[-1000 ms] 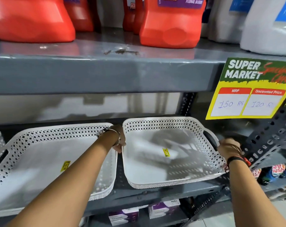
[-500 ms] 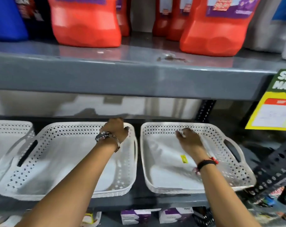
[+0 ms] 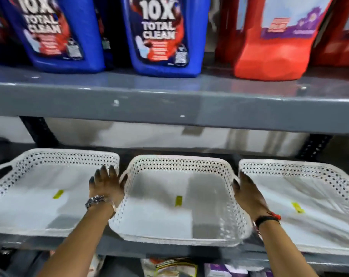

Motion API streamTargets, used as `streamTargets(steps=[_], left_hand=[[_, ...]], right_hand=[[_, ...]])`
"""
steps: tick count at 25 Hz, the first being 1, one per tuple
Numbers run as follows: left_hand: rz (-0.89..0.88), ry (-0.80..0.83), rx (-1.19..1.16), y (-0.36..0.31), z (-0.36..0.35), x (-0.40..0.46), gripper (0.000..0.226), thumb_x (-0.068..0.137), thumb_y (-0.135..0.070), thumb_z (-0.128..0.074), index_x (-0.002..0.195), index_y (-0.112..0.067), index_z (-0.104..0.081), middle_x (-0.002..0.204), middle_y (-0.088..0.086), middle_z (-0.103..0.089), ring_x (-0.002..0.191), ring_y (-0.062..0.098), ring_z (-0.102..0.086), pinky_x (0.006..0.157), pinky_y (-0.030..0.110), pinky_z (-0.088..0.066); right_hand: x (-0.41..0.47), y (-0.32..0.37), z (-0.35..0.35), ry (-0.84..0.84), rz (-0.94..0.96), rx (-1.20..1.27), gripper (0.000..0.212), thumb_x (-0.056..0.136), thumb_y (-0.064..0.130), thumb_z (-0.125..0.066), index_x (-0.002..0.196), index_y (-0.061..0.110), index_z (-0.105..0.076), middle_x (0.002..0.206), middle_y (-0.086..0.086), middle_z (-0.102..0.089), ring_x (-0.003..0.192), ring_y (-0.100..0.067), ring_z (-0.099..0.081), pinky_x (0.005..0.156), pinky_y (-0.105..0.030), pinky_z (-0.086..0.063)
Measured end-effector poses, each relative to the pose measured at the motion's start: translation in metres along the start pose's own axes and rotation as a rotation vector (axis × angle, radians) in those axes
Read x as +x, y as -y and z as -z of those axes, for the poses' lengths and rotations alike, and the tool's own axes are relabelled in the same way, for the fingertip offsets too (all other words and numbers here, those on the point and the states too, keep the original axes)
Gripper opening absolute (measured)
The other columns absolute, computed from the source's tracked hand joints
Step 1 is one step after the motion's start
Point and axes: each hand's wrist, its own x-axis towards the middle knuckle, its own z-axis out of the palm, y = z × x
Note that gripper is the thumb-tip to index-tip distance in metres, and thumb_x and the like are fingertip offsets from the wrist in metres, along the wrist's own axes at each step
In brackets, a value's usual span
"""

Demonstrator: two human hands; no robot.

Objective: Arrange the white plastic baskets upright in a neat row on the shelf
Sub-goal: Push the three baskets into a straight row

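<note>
Overhead, blue jugs (image 3: pixel 161 37) – middle basket (image 3: pixel 179 198) flanked by left hand (image 3: pixel 106 184), right hand (image 3: pixel 249 194), fingers apart

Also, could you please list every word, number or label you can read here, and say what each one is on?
"10X TOTAL CLEAN": left blue jug, top partly cut off.
"10X TOTAL CLEAN": right blue jug.
Red jug: purple label wording too blurred to read.
Yellow stickers in the three white baskets: too small to read.
Packets below the shelf: unreadable.

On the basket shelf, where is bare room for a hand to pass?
Bare shelf runs behind all three baskets. The gaps beside the middle basket are narrow and filled by the left hand and right hand. The front edge is crowded by overhanging rims.
</note>
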Motion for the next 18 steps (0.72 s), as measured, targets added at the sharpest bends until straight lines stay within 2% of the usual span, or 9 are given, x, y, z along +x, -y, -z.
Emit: streamTargets(steps=[5, 8, 11, 13, 15, 16, 18], left_hand=[[-0.081, 0.114, -0.263, 0.01, -0.016, 0.014, 0.054, 0.1, -0.023, -0.026, 0.147, 0.0, -0.013, 0.146, 0.023, -0.038, 0.129, 0.035, -0.046, 0.109, 0.04, -0.039], [-0.087, 0.139, -0.277, 0.002, -0.017, 0.012, 0.053, 0.097, -0.003, -0.022, 0.149, -0.003, -0.009, 0.146, 0.021, -0.038, 0.128, 0.034, -0.048, 0.103, 0.039, -0.042], [-0.068, 0.116, -0.336, -0.003, -0.017, 0.015, 0.05, 0.095, 0.003, -0.02, 0.145, 0.001, -0.019, 0.144, 0.024, -0.04, 0.127, 0.037, -0.047, 0.102, 0.041, -0.043], [-0.028, 0.107, -0.419, -0.003, -0.019, 0.019, 0.037, 0.096, 0.001, -0.021, 0.13, 0.001, -0.034, 0.138, 0.026, -0.046, 0.122, 0.04, -0.05, 0.097, 0.045, -0.044], [-0.006, 0.118, -0.462, -0.003, -0.021, 0.023, 0.02, 0.097, -0.005, -0.023, 0.111, -0.002, -0.038, 0.133, 0.026, -0.05, 0.116, 0.041, -0.053, 0.09, 0.045, -0.046], [-0.014, 0.121, -0.451, -0.004, -0.021, 0.024, 0.021, 0.098, -0.007, -0.022, 0.113, -0.002, -0.037, 0.134, 0.025, -0.049, 0.117, 0.041, -0.053, 0.091, 0.045, -0.046], [-0.031, 0.133, -0.432, -0.008, -0.022, 0.029, 0.037, 0.097, -0.005, -0.02, 0.132, -0.003, -0.032, 0.142, 0.021, -0.042, 0.126, 0.038, -0.047, 0.1, 0.045, -0.044]], right_hand=[[-0.004, 0.0, -0.002, -0.052, -0.008, -0.07, 0.049, 0.098, 0.016, -0.034, 0.145, 0.006, -0.026, 0.152, -0.014, -0.033, 0.138, -0.028, -0.034, 0.113, -0.033, -0.028], [-0.005, 0.005, -0.012, -0.059, -0.018, -0.098, 0.058, 0.089, -0.006, -0.033, 0.146, 0.007, -0.024, 0.152, -0.013, -0.032, 0.138, -0.027, -0.034, 0.113, -0.032, -0.029], [-0.005, 0.008, -0.013, -0.079, -0.009, -0.125, 0.062, 0.087, -0.01, -0.032, 0.146, 0.006, -0.022, 0.153, -0.013, -0.029, 0.14, -0.026, -0.031, 0.113, -0.031, -0.028], [-0.005, 0.007, -0.013, -0.08, 0.001, -0.158, 0.062, 0.088, -0.01, -0.03, 0.147, 0.005, -0.019, 0.154, -0.013, -0.025, 0.141, -0.025, -0.028, 0.113, -0.031, -0.028], [-0.006, 0.007, -0.015, -0.087, 0.003, -0.197, 0.063, 0.087, -0.011, -0.027, 0.147, 0.006, -0.016, 0.155, -0.012, -0.023, 0.141, -0.024, -0.029, 0.111, -0.03, -0.031], [-0.006, 0.006, -0.017, -0.096, 0.004, -0.21, 0.065, 0.086, -0.012, -0.026, 0.147, 0.007, -0.015, 0.155, -0.011, -0.023, 0.14, -0.025, -0.03, 0.11, -0.031, -0.034], [0.0, 0.006, -0.018, -0.095, 0.005, -0.223, 0.066, 0.086, -0.012, -0.026, 0.148, 0.009, -0.015, 0.155, -0.011, -0.023, 0.14, -0.025, -0.03, 0.108, -0.033, -0.036]])
